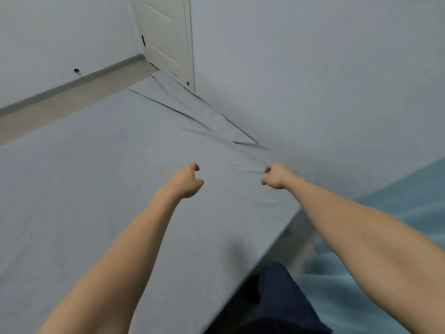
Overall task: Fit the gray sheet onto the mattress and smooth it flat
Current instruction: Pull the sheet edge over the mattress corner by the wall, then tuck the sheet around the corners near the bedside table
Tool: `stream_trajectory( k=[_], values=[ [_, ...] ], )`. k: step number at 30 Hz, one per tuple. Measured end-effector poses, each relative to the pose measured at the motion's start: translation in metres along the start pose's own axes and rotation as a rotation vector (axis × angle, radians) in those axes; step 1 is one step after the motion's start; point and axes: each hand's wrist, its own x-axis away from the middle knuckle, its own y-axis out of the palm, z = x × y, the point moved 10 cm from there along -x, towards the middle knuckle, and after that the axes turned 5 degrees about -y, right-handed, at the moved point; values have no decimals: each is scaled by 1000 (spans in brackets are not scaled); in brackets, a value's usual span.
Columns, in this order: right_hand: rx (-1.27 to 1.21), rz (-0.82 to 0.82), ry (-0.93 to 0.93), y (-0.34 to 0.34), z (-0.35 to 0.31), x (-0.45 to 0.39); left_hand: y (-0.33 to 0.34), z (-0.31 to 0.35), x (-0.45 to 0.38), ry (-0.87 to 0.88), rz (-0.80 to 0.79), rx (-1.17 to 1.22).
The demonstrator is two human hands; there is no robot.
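The gray sheet (101,179) covers the mattress and fills most of the view. It lies fairly smooth on the left, with long folds and a raised ridge (192,114) along the wall side. My left hand (186,180) hovers over the sheet with its fingers curled apart and nothing in it. My right hand (275,177) is closed in a fist near the wall edge, where small wrinkles gather at its fingers. Whether it pinches the fabric I cannot tell.
A gray wall (313,80) runs along the right side of the bed. A white door (166,37) stands at the far corner, with a strip of beige floor (60,109) beyond the bed. A teal blanket (361,280) lies at lower right beside my dark trouser leg (269,302).
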Motion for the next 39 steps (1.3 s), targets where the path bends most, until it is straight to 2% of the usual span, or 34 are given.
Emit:
stream_trajectory(
  k=[4, 8, 12, 16, 19, 27, 32, 36, 39],
  values=[
    [67, -21, -68, -34, 34, -83, 7, 52, -69, -38, 36, -45],
    [121, -119, -157, -71, 70, -172, 44, 105, -133, -207, -3, 21],
    [156, -233, -246, -102, 92, -223, 81, 163, -162, -318, -40, 84],
    [154, -273, -306, -126, 98, -249, 81, 210, -178, -342, -5, 119],
    [144, -306, -368, -137, 92, -258, 68, 225, -188, -352, 60, 145],
    [206, -270, -475, -184, 88, -288, 75, 249, -215, -354, 91, 188],
    [204, -321, -500, -205, 93, -345, 102, 265, -246, -481, 58, 281],
    [256, -404, -576, -202, 80, -392, 114, 279, -272, -674, 132, 463],
    [390, -506, -657, -198, 76, -416, 131, 307, -283, -791, 157, 587]
  ],
)
